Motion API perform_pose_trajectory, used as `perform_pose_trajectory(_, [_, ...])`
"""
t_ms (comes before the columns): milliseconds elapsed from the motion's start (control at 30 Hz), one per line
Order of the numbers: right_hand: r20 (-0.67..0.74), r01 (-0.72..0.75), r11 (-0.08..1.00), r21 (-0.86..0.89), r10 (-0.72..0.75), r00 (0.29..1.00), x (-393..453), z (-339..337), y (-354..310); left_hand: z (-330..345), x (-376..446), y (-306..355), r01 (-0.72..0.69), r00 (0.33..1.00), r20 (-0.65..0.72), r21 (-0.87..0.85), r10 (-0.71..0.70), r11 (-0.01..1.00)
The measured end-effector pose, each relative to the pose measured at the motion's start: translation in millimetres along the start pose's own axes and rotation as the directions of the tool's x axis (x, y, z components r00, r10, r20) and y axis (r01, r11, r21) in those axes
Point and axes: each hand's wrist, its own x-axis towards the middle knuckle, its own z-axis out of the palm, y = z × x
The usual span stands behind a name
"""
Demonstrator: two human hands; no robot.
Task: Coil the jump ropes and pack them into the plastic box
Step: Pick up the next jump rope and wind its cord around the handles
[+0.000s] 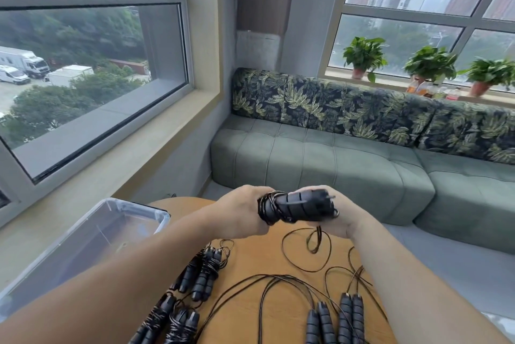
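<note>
Both hands squeeze one jump rope (pixel 295 205) at 12 o'clock over the round table (pixel 273 254): left hand (pixel 242 211), right hand (pixel 338 214). See-through plastic box (pixel 83 240) sits at 9 o'clock. Coiled ropes (pixel 200 274) and loose ropes (pixel 334 318) lie at 6 o'clock.

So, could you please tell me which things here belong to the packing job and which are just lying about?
Job: held jump rope, left hand, right hand, wound ropes, loose ropes, plastic box.
Lying about: potted plants, sofa, bottles.
</note>
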Motion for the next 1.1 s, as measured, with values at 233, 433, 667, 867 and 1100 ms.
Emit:
perform_pose_trajectory(233, [-0.077,0.003,0.998,-0.055,-0.007,0.997,-10.4,30.6,29.6,-15.4,3.7,-15.4,0.162,0.982,-0.044,-0.3,-0.183,0.94])
perform_pose_trajectory(433, [-0.097,0.028,0.794,-0.608,-0.11,0.989,-11.6,53.5,23.8,-6.2,8.8,-16.6,0.174,0.984,-0.075,0.192,-0.163,0.966])
perform_pose_trajectory(667, [-0.1,-0.035,0.327,-0.945,-0.185,0.978,-24.0,60.9,-0.5,5.2,14.3,-24.6,0.094,0.979,-0.196,0.676,0.056,0.73])
perform_pose_trajectory(867, [0.072,0.083,0.038,-0.996,-0.234,0.97,-36.0,64.6,-38.2,15.5,12.4,-14.1,-0.038,0.986,-0.069,0.802,0.155,0.597])
perform_pose_trajectory(1100, [0.196,0.209,0.297,-0.932,-0.073,0.978,-23.2,43.1,-64.9,19.8,10.6,-5.0,-0.251,0.967,0.149,0.706,0.207,0.662])
